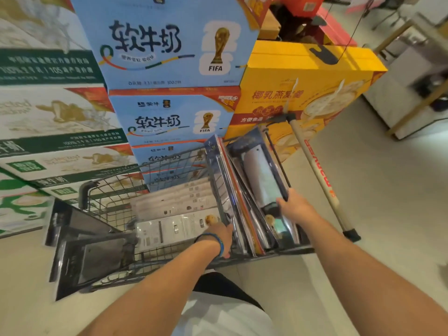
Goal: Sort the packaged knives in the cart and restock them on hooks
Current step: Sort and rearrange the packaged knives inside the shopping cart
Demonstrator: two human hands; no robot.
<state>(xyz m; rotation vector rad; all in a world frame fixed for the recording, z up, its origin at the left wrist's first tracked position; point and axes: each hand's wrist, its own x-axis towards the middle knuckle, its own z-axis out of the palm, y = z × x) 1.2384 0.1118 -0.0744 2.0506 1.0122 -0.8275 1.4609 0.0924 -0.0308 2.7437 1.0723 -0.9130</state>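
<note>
Shop aisle, pale floor (363, 190). Stacked goods behind: blue cartons (169, 44) with a trophy print in the centre, green-and-white cartons (48, 117) to the left, yellow cartons (303, 76) to the right.

Wire cart (116, 190) stands in front of the stacks, seen from above, and holds the packaged knives.
- Flat white packs (174, 214) lie stacked in the middle of the basket.
- Dark packs (97, 258) lie at the cart's left end. Whether they rest in the basket or on a ledge of it cannot be told.
- Upright packs (232, 190) stand on edge in a row, just right of the white ones.
- Cleaver pack (259, 175) leans at the right side of the basket, far end tilted up toward the yellow cartons. A broad blade shows through its clear front.

Right hand (295, 208): fingers (282, 202) curl round the near end of the cleaver pack and grip it along its dark edge.

Left hand (219, 235), blue wristband (218, 238) on the wrist, reaches into the basket at the near end of the upright packs and touches them. Its fingertips are hidden behind the packs, so whether it grips one cannot be told.

Pole (317, 170) with red lettering and a black end cap leans along the cart's right side.
</note>
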